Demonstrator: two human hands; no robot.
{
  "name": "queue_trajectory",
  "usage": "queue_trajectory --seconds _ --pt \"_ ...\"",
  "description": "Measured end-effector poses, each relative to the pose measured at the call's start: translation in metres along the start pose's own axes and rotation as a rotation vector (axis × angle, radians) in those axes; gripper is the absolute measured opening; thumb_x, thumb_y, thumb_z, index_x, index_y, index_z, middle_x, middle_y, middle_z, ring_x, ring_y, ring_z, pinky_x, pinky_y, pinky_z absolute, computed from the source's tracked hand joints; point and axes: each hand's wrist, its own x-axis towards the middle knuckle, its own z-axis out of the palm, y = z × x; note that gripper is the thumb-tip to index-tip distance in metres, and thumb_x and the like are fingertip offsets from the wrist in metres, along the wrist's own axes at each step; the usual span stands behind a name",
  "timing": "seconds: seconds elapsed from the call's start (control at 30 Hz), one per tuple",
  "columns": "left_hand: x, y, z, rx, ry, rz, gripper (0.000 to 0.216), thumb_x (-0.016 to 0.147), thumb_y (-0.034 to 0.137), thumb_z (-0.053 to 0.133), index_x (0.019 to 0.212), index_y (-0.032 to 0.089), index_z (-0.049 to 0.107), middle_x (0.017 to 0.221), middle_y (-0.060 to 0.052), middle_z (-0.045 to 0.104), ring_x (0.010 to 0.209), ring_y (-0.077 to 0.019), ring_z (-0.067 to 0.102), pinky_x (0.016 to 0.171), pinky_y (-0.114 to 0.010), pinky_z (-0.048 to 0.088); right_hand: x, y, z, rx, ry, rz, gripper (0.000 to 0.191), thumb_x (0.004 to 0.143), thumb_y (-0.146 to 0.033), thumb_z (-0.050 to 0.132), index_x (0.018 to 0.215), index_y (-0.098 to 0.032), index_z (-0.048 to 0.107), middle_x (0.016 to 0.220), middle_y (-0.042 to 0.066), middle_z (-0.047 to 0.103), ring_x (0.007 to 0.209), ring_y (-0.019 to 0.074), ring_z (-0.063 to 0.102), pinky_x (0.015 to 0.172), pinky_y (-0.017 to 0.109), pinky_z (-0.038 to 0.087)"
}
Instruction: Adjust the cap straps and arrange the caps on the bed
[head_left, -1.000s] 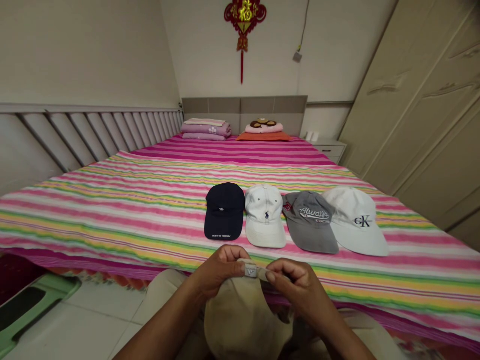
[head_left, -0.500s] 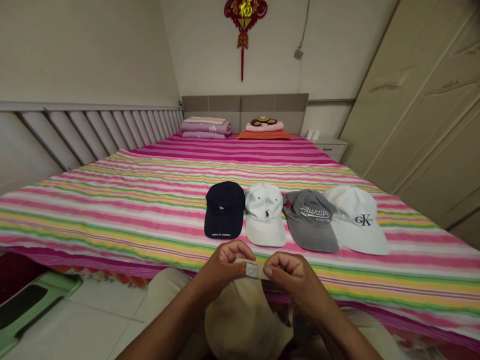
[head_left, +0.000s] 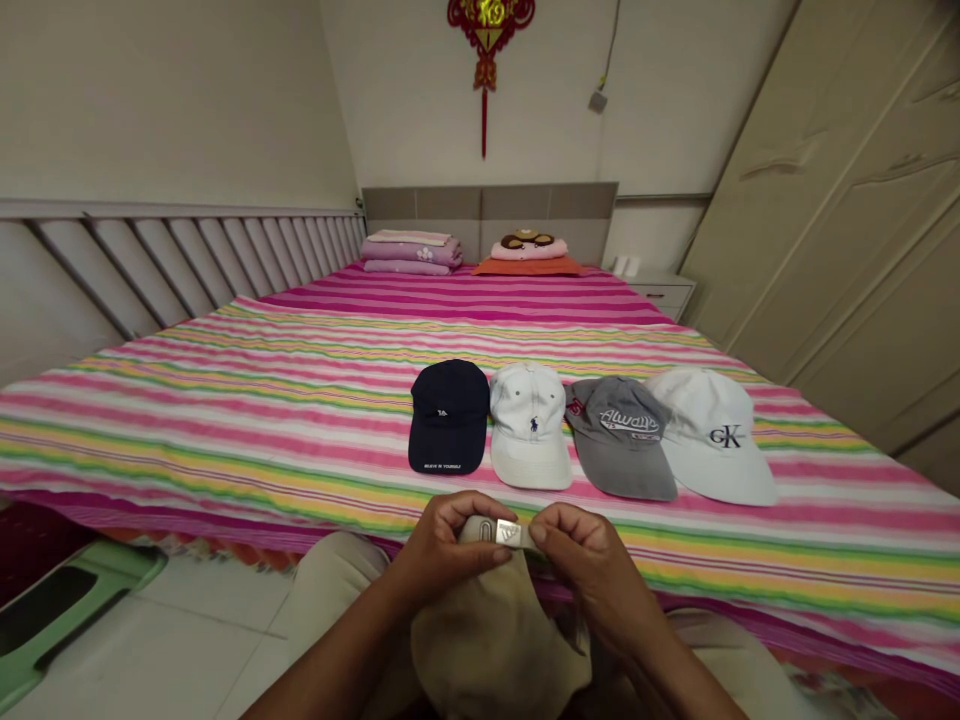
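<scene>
Head view looks down past your two hands to a bed (head_left: 225,400) covered in a pink, yellow and green striped sheet. You hold a beige cap (head_left: 491,640) over your lap, just short of the bed's near edge, its crown hanging toward you. Your left hand (head_left: 450,550) has its fingers curled shut around the cap's back strap, thumb on top. Your right hand (head_left: 589,560) pinches the same strap from the other side, fingers closed. Between the two hands sits a small metal buckle (head_left: 506,531), gripped at both ends, with your thumbs almost touching across it.

Beyond your hands, four caps lie in a row on the sheet, brims toward you. From your left: a navy cap (head_left: 448,415), a white cap with a small dark emblem (head_left: 529,425), a grey cap with script lettering (head_left: 622,438), and a white cap with dark letters (head_left: 712,435). Neighbouring caps touch or slightly overlap, and the row lies near your hands but apart from them.

At the head of the bed, folded purple bedding (head_left: 411,252) lies beside an orange pillow (head_left: 527,266). A red knot ornament (head_left: 489,30) hangs on the wall above. A green stool (head_left: 67,610) stands on the floor at your left, and wardrobe doors (head_left: 847,200) fill your right.
</scene>
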Motion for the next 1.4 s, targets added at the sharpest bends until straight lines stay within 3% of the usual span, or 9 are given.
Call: queue_trajectory --seconds 0.27,0.37,0.63,0.77,0.93,1.07,1.2,1.4 --pt "0.002 0.002 0.005 0.165 0.008 0.290 0.023 0.063 0.020 0.069 0.085 0.017 0.066 0.079 -0.005 0.062 0.074 -0.0156 0.056 0.067 -0.026 0.042 -0.006 -0.001 0.007 0.031 0.039 -0.033 0.026 0.067 -0.035 0.061 0.057 -0.015 0.049 0.046 -0.008 0.031 0.043 0.0049 0.017 0.039 0.021 0.011" --pt "0.002 0.002 0.007 0.152 0.011 0.330 0.023 0.063 0.018 0.069 0.086 0.017 0.067 0.082 -0.005 0.062 0.077 -0.0167 0.057 0.069 -0.027 0.042 -0.006 0.000 0.009 0.025 0.035 -0.046 0.028 0.067 -0.036 0.062 0.056 -0.015 0.048 0.045 -0.008 0.032 0.042 0.0047 0.019 0.038 0.020 0.012" --pt "0.002 -0.004 0.010 -0.105 0.036 0.153 0.022 0.061 0.022 0.071 0.082 0.016 0.066 0.077 -0.004 0.062 0.073 -0.0145 0.055 0.066 -0.025 0.041 -0.009 0.010 0.009 0.349 -0.055 -0.020 0.022 0.071 -0.033 0.061 0.074 -0.021 0.042 0.043 -0.010 0.038 0.037 0.0055 0.028 0.037 0.016 0.020" --pt "0.004 -0.004 0.015 -0.191 0.048 0.060 0.023 0.057 0.024 0.073 0.077 0.015 0.066 0.070 -0.003 0.060 0.065 -0.0122 0.052 0.062 -0.024 0.040 -0.008 0.012 0.010 0.352 -0.018 -0.038 0.026 0.067 -0.028 0.066 0.072 -0.021 0.042 0.050 -0.007 0.048 0.038 0.0048 0.032 0.036 0.015 0.022" --pt "0.005 -0.002 0.017 -0.214 0.033 0.083 0.023 0.056 0.023 0.073 0.075 0.014 0.066 0.071 -0.002 0.058 0.066 -0.0120 0.051 0.062 -0.023 0.038 -0.006 0.011 0.010 0.385 -0.001 -0.052 0.030 0.064 -0.033 0.069 0.070 -0.020 0.043 0.058 -0.006 0.050 0.042 0.0052 0.039 0.038 0.016 0.028" --pt "0.004 -0.003 0.016 -0.318 0.065 0.070 0.024 0.053 0.024 0.074 0.074 0.015 0.067 0.072 -0.001 0.058 0.066 -0.0111 0.051 0.061 -0.022 0.038 -0.007 0.009 0.006 0.328 -0.076 0.028 0.027 0.071 -0.043 0.061 0.076 -0.019 0.048 0.053 -0.006 0.047 0.040 0.0050 0.036 0.037 0.016 0.025" --pt "0.004 -0.006 0.015 -0.387 0.100 0.030 0.026 0.051 0.025 0.076 0.073 0.015 0.066 0.070 -0.001 0.059 0.062 -0.0098 0.050 0.059 -0.021 0.037 -0.008 0.009 0.004 0.206 -0.079 0.111 0.030 0.069 -0.042 0.063 0.065 -0.017 0.048 0.044 -0.006 0.046 0.035 0.0041 0.032 0.035 0.017 0.020" --pt "0.004 -0.005 0.015 -0.353 0.083 -0.006 0.027 0.051 0.025 0.076 0.073 0.014 0.066 0.067 -0.001 0.058 0.060 -0.0099 0.049 0.057 -0.021 0.036 -0.005 0.012 0.005 0.185 -0.077 0.060 0.031 0.069 -0.042 0.063 0.060 -0.017 0.047 0.035 -0.008 0.041 0.031 0.0042 0.029 0.035 0.018 0.018"
